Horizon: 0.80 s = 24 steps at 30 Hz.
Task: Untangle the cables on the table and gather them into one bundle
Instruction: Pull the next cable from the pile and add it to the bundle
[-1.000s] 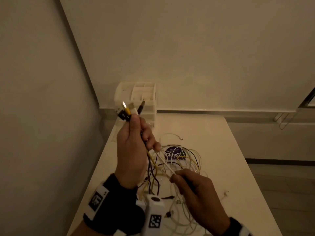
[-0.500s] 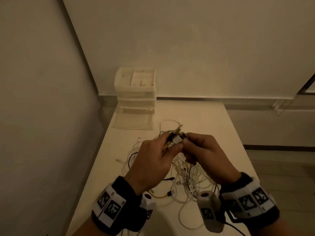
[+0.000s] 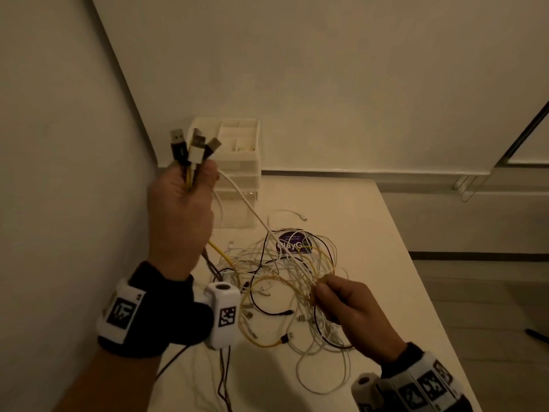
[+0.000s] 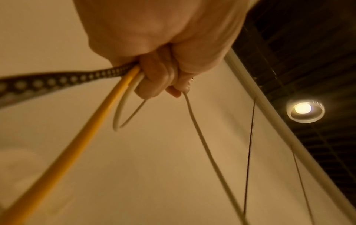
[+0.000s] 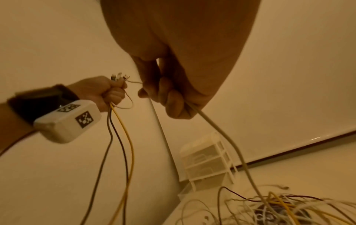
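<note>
Left hand (image 3: 179,203) raised, fist clenched round cable ends (image 3: 190,150). Right hand (image 3: 350,310) lower, fingers pinching white cable (image 3: 252,212).

My left hand (image 3: 181,203) hiding the cables (image 3: 190,176) inside its fist, my right fingers (image 3: 322,292) covering their cable, purple label (image 3: 292,243) under the tangle unreadable, spotted cable (image 4: 48,80) blurred beside my left wrist

A plain office or lab room, dimly lit.
Bare pale walls (image 3: 356,69) meet at a corner behind a white tabletop (image 3: 371,233); a white plastic drawer organiser (image 3: 237,162) stands there, and a round recessed lamp (image 4: 305,109) sits in a dark gridded ceiling (image 4: 308,45).
</note>
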Motion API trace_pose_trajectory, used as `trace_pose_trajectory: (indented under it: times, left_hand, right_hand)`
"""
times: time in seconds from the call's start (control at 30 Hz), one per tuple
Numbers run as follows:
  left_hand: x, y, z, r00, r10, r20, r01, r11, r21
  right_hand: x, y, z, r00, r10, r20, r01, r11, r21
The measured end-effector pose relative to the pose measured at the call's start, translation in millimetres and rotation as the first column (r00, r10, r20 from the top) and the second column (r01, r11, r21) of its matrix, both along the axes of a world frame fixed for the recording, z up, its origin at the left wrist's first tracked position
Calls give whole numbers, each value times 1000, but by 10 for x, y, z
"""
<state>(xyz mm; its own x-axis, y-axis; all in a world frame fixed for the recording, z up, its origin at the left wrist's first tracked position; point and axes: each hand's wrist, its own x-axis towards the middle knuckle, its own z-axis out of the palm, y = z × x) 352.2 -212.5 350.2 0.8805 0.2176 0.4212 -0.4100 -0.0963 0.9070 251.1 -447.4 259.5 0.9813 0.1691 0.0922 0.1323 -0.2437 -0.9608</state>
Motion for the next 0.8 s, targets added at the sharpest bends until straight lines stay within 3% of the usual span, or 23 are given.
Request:
trace_pose_trajectory:
  times: [0.1,0.2,0.23,0.3,0.37,0.4,0.47,0.6,0.7,0.8]
  left_hand:
    - [20,103,-61,986,161,46,-167,969,180]
    - [-118,62,-132,955,284,87,-297,915,272]
    - [-197,-3,-137,962,258,90,-274,918,288]
    - [-388,-220,-133,1000,-22,-2,21,949,313]
    - [-508,-433,-217,945,-312,-101,327,873,362]
    - [-530,-513,-275,928,-356,-109,368,833,413]
    - [-511,-609,-348,933,-345,-101,352,822,448]
    - [-475,-660,-255,960,-281,-22,267,881,391]
    - [-443,-645,-104,970,-235,57,196,902,385]
    - [-343,-532,18,988,-136,74,116,967,228]
  right_hand:
    - [-25,-73,-115,999,-43,29,44,998,-36]
    - [31,-96,-98,993,-114,-17,115,993,38]
    - [58,-97,-71,991,-128,-37,130,990,63]
    - [111,-82,33,993,-106,-49,110,990,83]
    - [158,-49,194,1000,-25,-16,26,996,83]
    - [178,-29,291,1000,17,8,-18,996,82]
    - [219,-1,491,998,55,42,-58,993,98]
    - [292,5,715,994,47,101,-60,990,130]
    - [325,30,659,988,62,144,-85,983,162]
    - [368,6,388,988,61,141,-82,986,145]
